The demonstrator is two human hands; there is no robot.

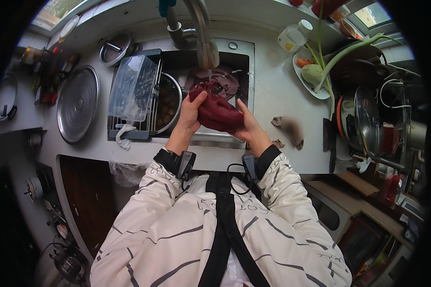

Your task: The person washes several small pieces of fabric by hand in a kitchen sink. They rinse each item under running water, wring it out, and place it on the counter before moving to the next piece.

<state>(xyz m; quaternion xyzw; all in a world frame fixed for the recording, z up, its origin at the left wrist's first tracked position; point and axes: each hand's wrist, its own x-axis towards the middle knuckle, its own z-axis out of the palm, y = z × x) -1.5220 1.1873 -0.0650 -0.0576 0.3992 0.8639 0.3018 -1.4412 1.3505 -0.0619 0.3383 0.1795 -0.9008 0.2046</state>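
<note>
A glossy dark-red item [221,114], perhaps wet fabric or a piece of raw meat, is held between both hands over the sink [250,75]. My left hand [192,111] grips its left end, the thumb on top. At its right end is my right hand [249,123], gripping from the side with the thumb raised. The metal faucet [207,53] hangs just above, with a thin stream of water falling towards the item. A dull mauve, crumpled cloth-like piece [230,83] lies in the basin behind it.
Left in the sink stand a metal pot [172,104] with round things in liquid and a clear plastic box [133,89] on a rack. A round metal lid [78,104] lies farther left. Right are a plate [325,94] of vegetables, a jar [292,36] and brownish scraps [277,121].
</note>
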